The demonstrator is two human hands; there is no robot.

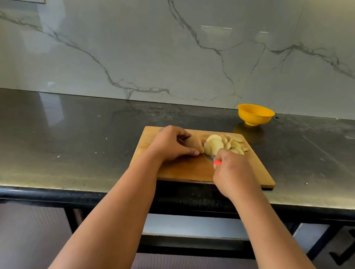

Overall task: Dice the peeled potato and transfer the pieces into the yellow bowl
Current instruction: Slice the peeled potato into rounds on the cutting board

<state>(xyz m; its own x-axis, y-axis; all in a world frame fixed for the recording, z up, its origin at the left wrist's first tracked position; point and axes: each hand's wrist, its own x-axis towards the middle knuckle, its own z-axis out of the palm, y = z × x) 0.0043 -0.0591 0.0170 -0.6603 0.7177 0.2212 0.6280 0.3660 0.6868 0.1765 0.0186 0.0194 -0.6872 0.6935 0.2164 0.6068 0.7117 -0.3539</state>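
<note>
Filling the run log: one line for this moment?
left hand holds potato | right hand grips knife | slices on board | yellow bowl beyond

a glossy dark stone countertop meets a grey-veined marble backsplash; black-handled cabinets sit below.

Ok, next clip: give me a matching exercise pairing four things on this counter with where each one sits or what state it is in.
Things:
1. round yellow plastic bowl
2. pale round potato slices
3. uncut potato piece
4. red-handled knife

Places or states:
A. gripped by the right hand
B. on the dark counter behind the wooden cutting board
C. held by the left hand
D. fanned out on the board's far right

Pairs: 1-B, 2-D, 3-C, 4-A
</note>
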